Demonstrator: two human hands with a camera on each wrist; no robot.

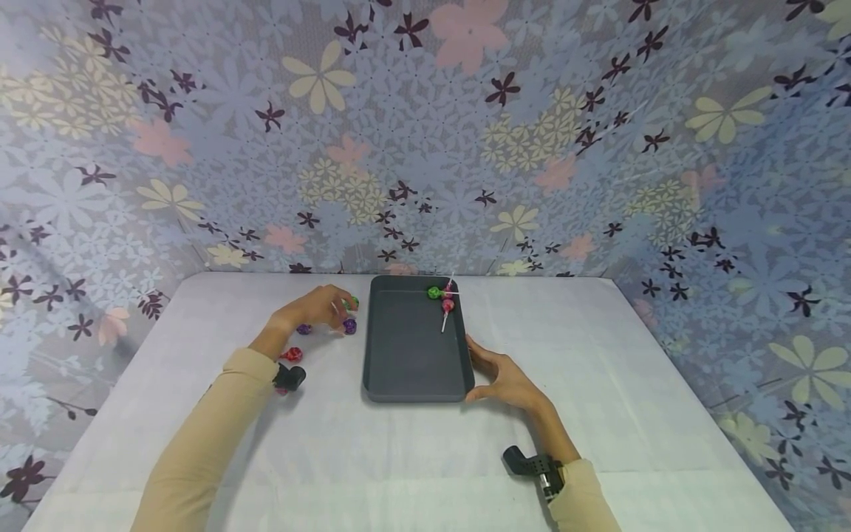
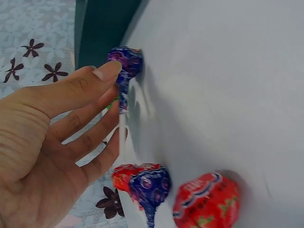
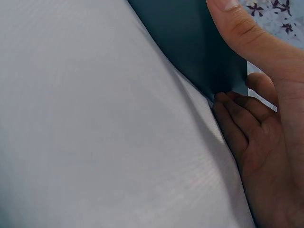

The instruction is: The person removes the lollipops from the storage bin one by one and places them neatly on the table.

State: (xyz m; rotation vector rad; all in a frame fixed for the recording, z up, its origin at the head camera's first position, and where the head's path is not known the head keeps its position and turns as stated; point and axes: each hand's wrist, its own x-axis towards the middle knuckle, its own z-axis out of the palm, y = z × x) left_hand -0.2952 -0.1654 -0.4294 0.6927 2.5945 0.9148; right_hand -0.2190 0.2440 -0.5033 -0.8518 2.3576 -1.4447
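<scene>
My left hand (image 1: pixel 318 306) is left of the dark grey tray (image 1: pixel 419 355). Its thumb and forefinger pinch a purple-wrapped lollipop (image 2: pixel 125 61) just below the candy head, and the white stick (image 2: pixel 122 137) points down past the other fingers. Close to that hand are a green lollipop (image 1: pixel 352 303), partly hidden by the fingers, and another purple lollipop (image 1: pixel 303 329). My right hand (image 1: pixel 505 380) touches the tray's near right corner, thumb and fingers spread apart; in the right wrist view its fingertips (image 3: pixel 223 96) rest against the outer wall.
Inside the tray, at the far right corner, lie a green lollipop (image 1: pixel 435 292) and two pinkish-red lollipops (image 1: pixel 448 304). Red lollipops (image 1: pixel 292 355) lie on the white-covered table (image 1: pixel 399 458) by the left wrist. A flowered cloth (image 1: pixel 425 148) hangs behind.
</scene>
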